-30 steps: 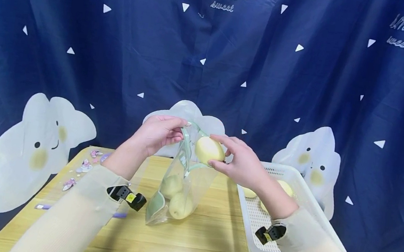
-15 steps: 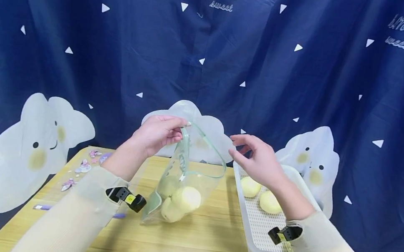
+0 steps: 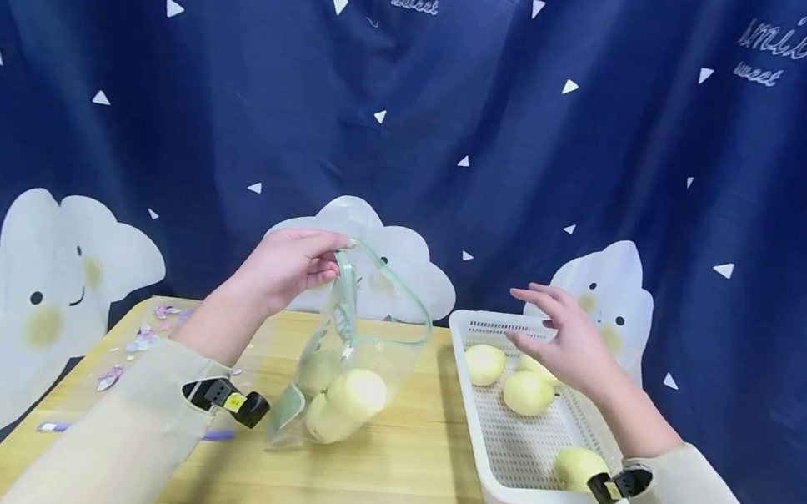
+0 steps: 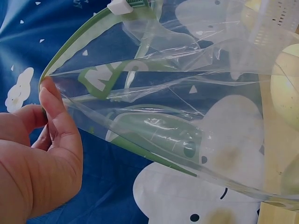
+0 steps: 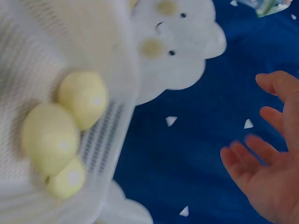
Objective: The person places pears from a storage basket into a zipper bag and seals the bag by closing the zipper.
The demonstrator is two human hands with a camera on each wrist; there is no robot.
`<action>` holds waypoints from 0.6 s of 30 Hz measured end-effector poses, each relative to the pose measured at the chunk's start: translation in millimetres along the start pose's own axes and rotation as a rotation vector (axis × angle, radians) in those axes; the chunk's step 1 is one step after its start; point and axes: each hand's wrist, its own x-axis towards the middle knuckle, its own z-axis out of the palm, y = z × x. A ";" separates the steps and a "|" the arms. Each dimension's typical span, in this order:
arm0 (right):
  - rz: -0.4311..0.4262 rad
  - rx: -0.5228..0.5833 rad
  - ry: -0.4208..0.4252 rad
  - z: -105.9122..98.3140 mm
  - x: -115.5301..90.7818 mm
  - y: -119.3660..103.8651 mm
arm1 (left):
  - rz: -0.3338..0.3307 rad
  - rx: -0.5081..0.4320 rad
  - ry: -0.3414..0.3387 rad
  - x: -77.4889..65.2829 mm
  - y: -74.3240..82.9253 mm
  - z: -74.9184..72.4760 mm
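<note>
At the left of centre, my left hand [image 3: 293,265] pinches the green-edged rim of a clear zip bag [image 4: 163,88] between thumb and fingers. The bag's mouth gapes toward the right, and its white slider [image 4: 120,6] shows near the top of the left wrist view. Pale yellow pears [image 3: 356,395] lie in the bottom of the bag, low over the table. My right hand [image 3: 573,344] is held over the far part of a white basket [image 3: 475,437], fingers spread and holding nothing. Below it, several pears [image 3: 528,393] lie in the basket.
The wooden table [image 3: 373,500] bears the bag and basket. On its left lies a flat clear pouch with a purple slider strip [image 3: 53,427] and colourful stickers [image 3: 110,376], partly behind the left forearm. A dark blue curtain [image 3: 415,161] with white clouds hangs behind.
The right hand let a pear go into the bag, then moved right from the bag's mouth to over the basket. The left hand keeps its pinch on the rim; the head view has shifted slightly.
</note>
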 end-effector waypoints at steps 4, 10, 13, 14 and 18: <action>-0.027 -0.050 -0.030 -1.1 -18.5 19.6 | 0.001 -0.002 -0.005 -1.4 0.7 -1.7; -0.002 -0.086 -0.101 -0.4 -44.6 44.0 | -0.007 -0.014 -0.001 -2.3 0.7 -2.1; 0.020 -0.095 -0.144 2.3 -54.0 53.8 | -0.007 -0.019 0.000 -2.1 0.2 -2.8; 0.022 -0.102 -0.157 3.3 -56.9 57.0 | -0.006 -0.022 -0.004 -2.0 0.1 -2.9; 0.027 -0.125 -0.235 7.6 -68.9 66.9 | -0.004 -0.018 -0.014 -2.7 0.4 -2.6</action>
